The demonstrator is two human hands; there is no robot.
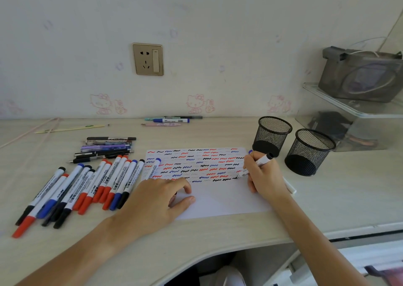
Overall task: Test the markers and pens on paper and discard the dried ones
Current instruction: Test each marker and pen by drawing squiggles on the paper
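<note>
Pale wood-grain laminate covers the counter (pixel 218 237), which curves inward at its front edge and runs back to a wall papered in white with faint pink cartoon cats. A gold-framed wall socket (pixel 148 59) sits above it. My right hand (pixel 265 176) grips a white whiteboard marker with a black cap on its back end (pixel 255 165), its tip touching the white sheet of paper (pixel 222 200) at the end of a black squiggle; rows of red, blue and black squiggles fill the sheet's upper half. My left hand (pixel 157 200) rests on the paper's left edge with fingers curled loosely, and I cannot tell whether they hold anything. A blue-capped white marker (pixel 154 168) lies just beyond that hand. Left of the paper lies a fanned row of red, blue and black whiteboard markers (pixel 87 187), with a stack of dark pens (pixel 104 149) behind them. Two black wire-mesh pen cups (pixel 293 145) stand right of the paper, near a clear plastic shelf unit (pixel 353 115) carrying a grey mesh pouch (pixel 362 76).
</note>
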